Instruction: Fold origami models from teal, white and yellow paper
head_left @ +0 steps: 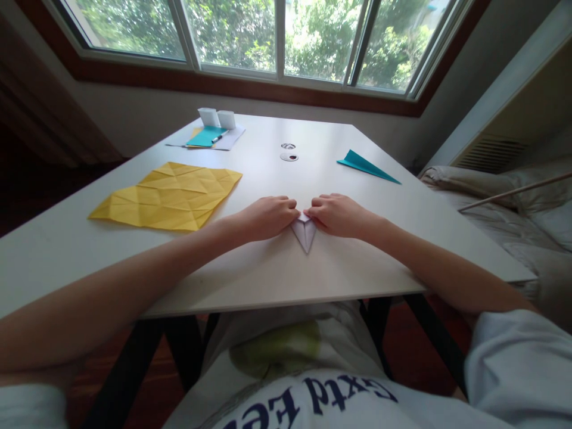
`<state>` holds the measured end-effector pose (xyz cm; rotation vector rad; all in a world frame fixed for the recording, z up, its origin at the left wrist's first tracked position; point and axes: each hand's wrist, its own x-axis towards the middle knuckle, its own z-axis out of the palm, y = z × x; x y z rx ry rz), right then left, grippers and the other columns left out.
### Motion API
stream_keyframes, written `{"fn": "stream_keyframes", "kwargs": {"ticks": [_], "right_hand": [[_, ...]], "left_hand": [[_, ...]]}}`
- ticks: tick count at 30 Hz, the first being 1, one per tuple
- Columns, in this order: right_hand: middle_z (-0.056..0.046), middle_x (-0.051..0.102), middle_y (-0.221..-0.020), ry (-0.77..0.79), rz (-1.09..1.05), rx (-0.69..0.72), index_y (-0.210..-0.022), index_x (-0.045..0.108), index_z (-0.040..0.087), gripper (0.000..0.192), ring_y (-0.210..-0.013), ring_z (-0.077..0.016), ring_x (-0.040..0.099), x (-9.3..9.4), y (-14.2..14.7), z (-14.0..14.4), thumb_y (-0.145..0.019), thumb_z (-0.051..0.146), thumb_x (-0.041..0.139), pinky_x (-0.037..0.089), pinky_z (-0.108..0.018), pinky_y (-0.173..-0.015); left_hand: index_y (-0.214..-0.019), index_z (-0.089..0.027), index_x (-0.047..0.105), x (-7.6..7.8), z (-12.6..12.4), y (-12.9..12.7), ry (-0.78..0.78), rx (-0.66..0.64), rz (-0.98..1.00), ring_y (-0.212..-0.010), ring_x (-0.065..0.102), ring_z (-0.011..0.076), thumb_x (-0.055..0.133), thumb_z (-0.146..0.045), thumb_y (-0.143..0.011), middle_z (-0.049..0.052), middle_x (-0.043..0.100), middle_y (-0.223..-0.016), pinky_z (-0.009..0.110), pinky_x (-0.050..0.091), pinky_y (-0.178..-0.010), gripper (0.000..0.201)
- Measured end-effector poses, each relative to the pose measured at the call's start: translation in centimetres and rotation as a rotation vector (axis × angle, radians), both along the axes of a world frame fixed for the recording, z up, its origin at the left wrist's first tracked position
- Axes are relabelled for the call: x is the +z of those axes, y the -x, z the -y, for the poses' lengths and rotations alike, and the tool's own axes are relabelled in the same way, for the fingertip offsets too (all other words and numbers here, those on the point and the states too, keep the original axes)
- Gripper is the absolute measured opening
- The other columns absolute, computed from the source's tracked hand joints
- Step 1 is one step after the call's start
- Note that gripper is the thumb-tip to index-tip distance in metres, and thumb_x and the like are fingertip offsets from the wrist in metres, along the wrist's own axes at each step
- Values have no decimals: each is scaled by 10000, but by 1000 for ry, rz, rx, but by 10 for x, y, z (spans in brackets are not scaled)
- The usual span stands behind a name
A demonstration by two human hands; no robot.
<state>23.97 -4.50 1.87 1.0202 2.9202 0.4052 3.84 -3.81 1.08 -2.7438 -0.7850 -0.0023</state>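
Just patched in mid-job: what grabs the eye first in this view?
Both hands meet at the near middle of the white table, the left hand and right hand pinching a small white folded paper point. To the left lies a large creased yellow paper sheet; a teal folded paper dart lies at the far right.

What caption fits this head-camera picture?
Both hands press a small white folded paper on a white table.

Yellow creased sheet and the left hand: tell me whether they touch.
Apart. The head view shows bare table between the yellow creased sheet and the left hand, which presses the small white folded paper.
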Motion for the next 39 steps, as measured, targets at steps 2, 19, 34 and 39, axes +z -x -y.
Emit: {"fn": "stream_keyframes", "kwargs": {"ticks": [2, 19, 34, 39], "right_hand": [[-100, 641, -902, -12, 6, -24, -962, 663, 163, 283, -805, -200, 579, 1, 0, 2, -895, 232, 397, 346, -306, -689], [-134, 680, -900, 1, 21, -197, -850, 681, 123, 360, -808, -235, 629, 9, 2, 10, -894, 359, 412, 392, -310, -662], [-111, 683, -855, -4, -31, -212, -832, 665, 142, 376, -770, -216, 622, 7, -4, 4, -882, 437, 436, 353, -286, -594], [-67, 666, -871, 3, -94, -201, -896, 629, 171, 337, -714, -176, 602, 0, -11, -7, -879, 446, 435, 286, -266, -541]], "left_hand": [[-993, -139, 648, -1, 0, 0, 5, 16, 2, -813, 574, 193, 407, -102, -855, 88, 616, -860, 291, 429, -663, 281], [-1078, -157, 627, 3, 14, -5, -87, 134, -75, -718, 614, 212, 382, -127, -886, 107, 618, -786, 281, 393, -572, 312], [-956, -157, 656, 2, 12, -1, -46, 147, 20, -711, 618, 209, 420, -146, -842, 89, 635, -784, 285, 401, -564, 263], [-911, -183, 668, -4, 1, 5, -2, 168, 179, -722, 606, 188, 397, -229, -864, 63, 634, -808, 268, 397, -557, 278]]}}
